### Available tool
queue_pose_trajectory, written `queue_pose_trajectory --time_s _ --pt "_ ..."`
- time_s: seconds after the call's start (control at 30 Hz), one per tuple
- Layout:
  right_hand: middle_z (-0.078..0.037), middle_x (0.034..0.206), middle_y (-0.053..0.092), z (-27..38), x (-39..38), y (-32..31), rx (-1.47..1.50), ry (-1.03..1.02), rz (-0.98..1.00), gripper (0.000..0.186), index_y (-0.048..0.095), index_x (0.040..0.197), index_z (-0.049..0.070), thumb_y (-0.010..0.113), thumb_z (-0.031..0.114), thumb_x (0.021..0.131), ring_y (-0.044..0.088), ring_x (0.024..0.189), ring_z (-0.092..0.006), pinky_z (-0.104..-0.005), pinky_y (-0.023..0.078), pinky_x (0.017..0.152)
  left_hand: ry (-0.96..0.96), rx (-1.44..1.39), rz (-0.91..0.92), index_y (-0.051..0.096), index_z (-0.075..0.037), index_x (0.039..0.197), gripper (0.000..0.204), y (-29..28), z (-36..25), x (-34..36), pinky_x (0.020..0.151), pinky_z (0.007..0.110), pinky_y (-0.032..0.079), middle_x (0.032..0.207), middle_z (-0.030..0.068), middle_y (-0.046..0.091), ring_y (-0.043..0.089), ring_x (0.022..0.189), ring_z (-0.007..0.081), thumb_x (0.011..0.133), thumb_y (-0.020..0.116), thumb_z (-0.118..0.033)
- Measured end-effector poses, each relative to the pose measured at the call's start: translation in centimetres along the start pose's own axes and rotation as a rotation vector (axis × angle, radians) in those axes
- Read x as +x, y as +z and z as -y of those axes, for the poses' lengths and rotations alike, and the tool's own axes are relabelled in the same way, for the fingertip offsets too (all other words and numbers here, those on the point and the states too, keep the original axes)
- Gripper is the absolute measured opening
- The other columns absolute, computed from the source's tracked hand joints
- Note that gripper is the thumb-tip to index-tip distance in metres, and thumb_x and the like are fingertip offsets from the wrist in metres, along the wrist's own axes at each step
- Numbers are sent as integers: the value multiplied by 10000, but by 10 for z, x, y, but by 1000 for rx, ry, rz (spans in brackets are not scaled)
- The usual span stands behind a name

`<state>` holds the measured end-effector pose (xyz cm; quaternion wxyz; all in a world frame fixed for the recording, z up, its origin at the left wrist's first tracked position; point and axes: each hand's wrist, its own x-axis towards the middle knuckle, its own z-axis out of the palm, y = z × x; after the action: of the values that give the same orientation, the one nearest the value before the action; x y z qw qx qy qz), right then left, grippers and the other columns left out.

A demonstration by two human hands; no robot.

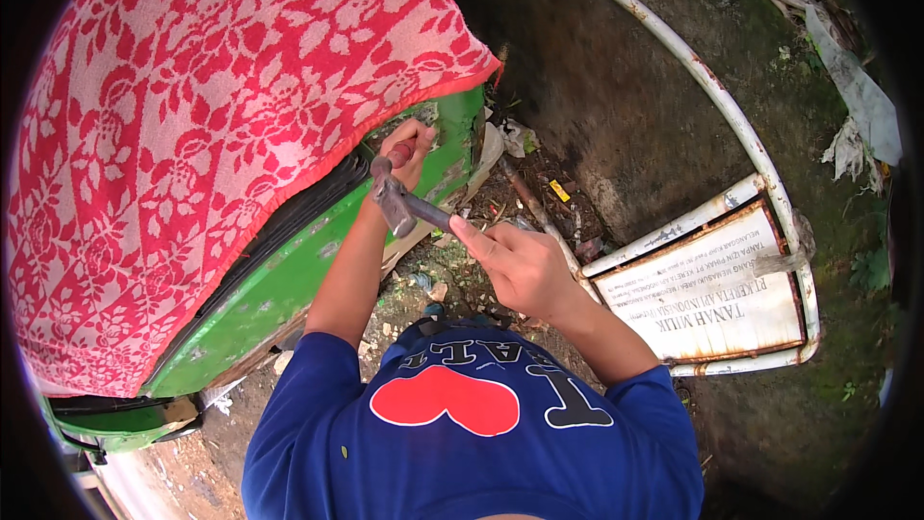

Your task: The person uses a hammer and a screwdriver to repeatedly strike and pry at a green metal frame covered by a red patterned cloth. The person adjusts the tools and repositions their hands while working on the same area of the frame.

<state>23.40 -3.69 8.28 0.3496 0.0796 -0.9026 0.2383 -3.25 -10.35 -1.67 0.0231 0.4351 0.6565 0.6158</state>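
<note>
My left hand (414, 152) is closed around a tool with a red handle (401, 153), held against a scraped patch at the end of the green car body panel (337, 221). The tool's working end is hidden behind my fingers. My right hand (515, 260) grips a hammer by its dark handle, index finger stretched along it. The steel hammer head (394, 207) is close by the butt of the red handle; whether they touch I cannot tell. A red and pink floral blanket (212, 135) drapes over much of the green body.
On the right, a rusty white metal frame (707, 82) with a white sign panel (703, 289) leans on the mossy ground or wall. Rubble, a rusty pipe (529, 197) and a small yellow wrapper (559, 191) lie between. A torn grey sheet (857, 87) hangs at far right.
</note>
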Motion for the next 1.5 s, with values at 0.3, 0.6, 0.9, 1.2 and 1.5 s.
queue_pose_trajectory --time_s 0.3,0.6,0.9,1.2,1.5 --pt "-95 717 616 8 -13 -2 73 169 69 580 615 1394 115 681 -39 840 594 552 -230 -340 486 501 51 -4 -26 504 2 821 343 4 -7 -15 689 321 421 755 69 468 454 705 185 1031 609 -248" --pt "-140 837 677 5 -26 -12 246 350 83 500 608 1386 62 682 -14 897 616 679 -231 -305 488 631 89 -54 -27 518 -7 806 354 15 3 -16 691 308 435 798 47 538 517 722 156 1041 588 -262" --pt "-118 757 625 -4 -39 -13 294 390 -23 491 603 1406 134 670 55 927 569 610 -228 -340 475 592 137 -111 -72 531 -5 810 360 15 4 -25 727 319 455 818 73 567 542 748 184 1024 613 -283" --pt "-153 903 704 -8 -41 -15 333 466 40 481 607 1396 113 664 33 925 645 702 -246 -331 507 661 73 -120 -77 528 -15 790 395 22 6 -28 710 316 459 831 65 566 545 752 164 1036 588 -319" --pt "-189 1133 723 -9 -38 -21 401 537 42 457 606 1381 65 660 19 930 722 873 -255 -318 540 773 172 -64 -165 521 -9 805 405 15 0 -37 735 327 462 826 85 578 547 752 212 1027 603 -338"
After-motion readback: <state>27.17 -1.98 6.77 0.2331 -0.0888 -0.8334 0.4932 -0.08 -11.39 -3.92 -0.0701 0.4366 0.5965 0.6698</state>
